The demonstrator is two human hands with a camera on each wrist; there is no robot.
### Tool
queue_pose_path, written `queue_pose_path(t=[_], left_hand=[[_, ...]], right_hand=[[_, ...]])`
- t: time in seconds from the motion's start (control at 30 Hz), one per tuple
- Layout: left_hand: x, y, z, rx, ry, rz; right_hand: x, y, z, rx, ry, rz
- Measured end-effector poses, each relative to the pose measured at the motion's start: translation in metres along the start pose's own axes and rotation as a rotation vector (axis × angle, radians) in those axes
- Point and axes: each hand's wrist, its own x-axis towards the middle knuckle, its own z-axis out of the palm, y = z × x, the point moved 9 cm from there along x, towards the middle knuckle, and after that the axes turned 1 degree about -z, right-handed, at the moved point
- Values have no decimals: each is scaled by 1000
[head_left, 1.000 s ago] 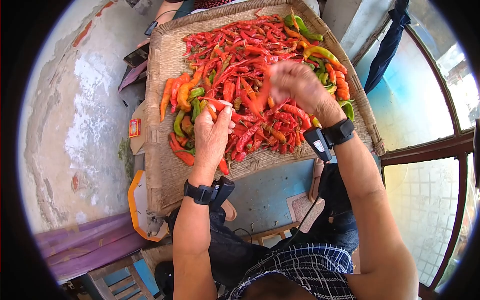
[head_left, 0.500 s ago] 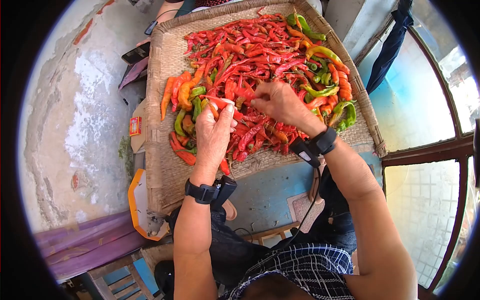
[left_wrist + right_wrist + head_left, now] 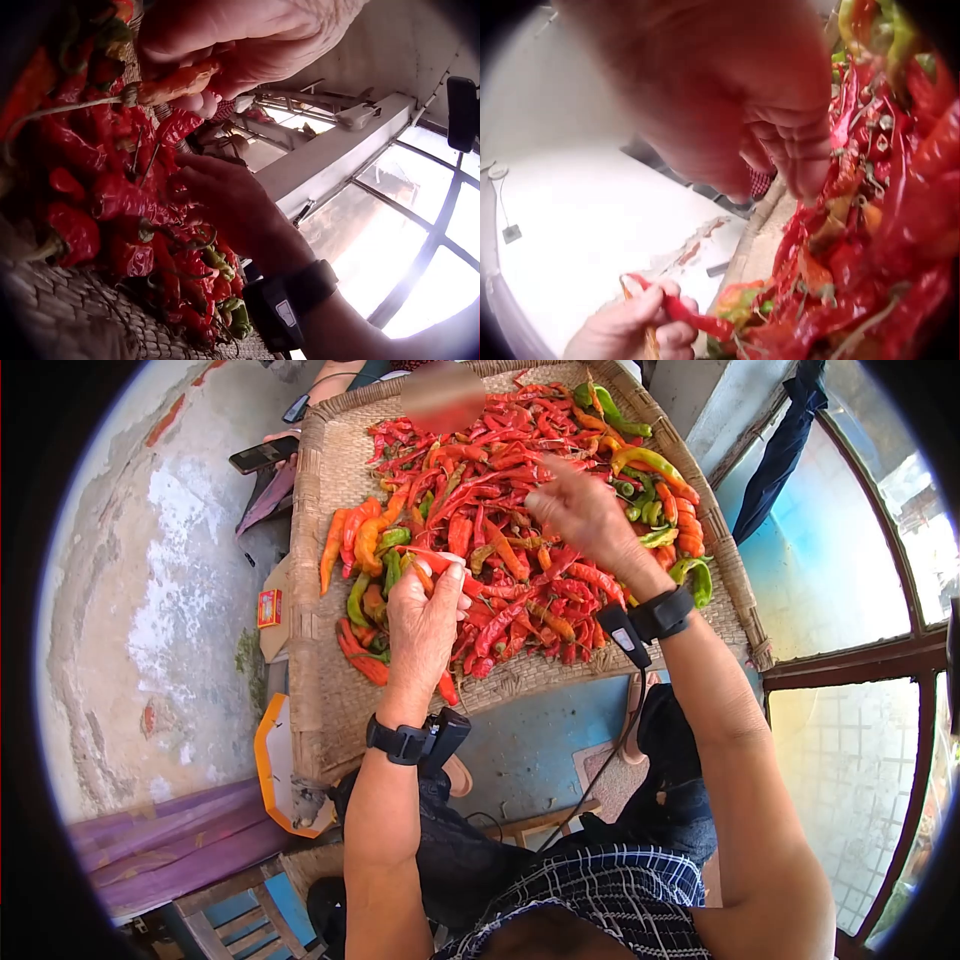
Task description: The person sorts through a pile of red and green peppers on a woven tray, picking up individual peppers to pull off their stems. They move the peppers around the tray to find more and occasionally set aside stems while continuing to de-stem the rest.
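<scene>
The left hand (image 3: 425,625) pinches a red pepper (image 3: 697,321) and a thin, wrinkled orange pepper (image 3: 178,82) between thumb and fingers, low over the left part of the pepper heap (image 3: 490,485). To its right, the right hand (image 3: 592,520) hangs above the middle of the heap, blurred, with fingers loosely bent downward. No pepper shows in it in the right wrist view, where the fingertips are close to the red peppers (image 3: 855,262); whether they touch is unclear.
A shallow woven tray (image 3: 320,660) carries the heap, with green and orange peppers along both sides. Beyond its upper left edge another person's hand holds a phone (image 3: 264,455). A wall stands left, framed windows (image 3: 850,760) right.
The right hand came in toward the left hand, then moved back up and right over the heap. A blurred red shape it carried earlier no longer shows. The left hand stayed nearly still.
</scene>
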Motion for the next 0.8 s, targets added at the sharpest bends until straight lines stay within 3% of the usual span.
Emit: queue_pose_path(t=[0.07, 0.1, 0.13, 0.2, 0.37, 0.47, 0.53, 0.6, 0.77, 0.8], left_hand=[[2, 0, 1, 10, -10, 13], [3, 2, 2, 16, -17, 31], [3, 2, 2, 16, -16, 30], [3, 3, 3, -9, -19, 25], [4, 1, 1, -7, -20, 26], [1, 4, 1, -8, -15, 59], [0, -1, 3, 53, -21, -20], [1, -1, 3, 73, -42, 48], [-1, 1, 3, 106, 24, 40], [-1, 2, 3, 93, 22, 42]], right_hand=[[-12, 1, 37, -537, -261, -149], [-20, -15, 47, -717, -166, -407], [-23, -11, 48, -717, -167, -407], [-27, 9, 56, -910, -273, -233], [-20, -19, 38, -647, -131, -229], [-24, -29, 34, -632, -145, -180], [-28, -40, 33, -518, -133, -231], [-31, -44, 32, -422, -98, -331], [-30, -17, 27, -446, -252, -69], [-26, -18, 24, -454, -249, -92]])
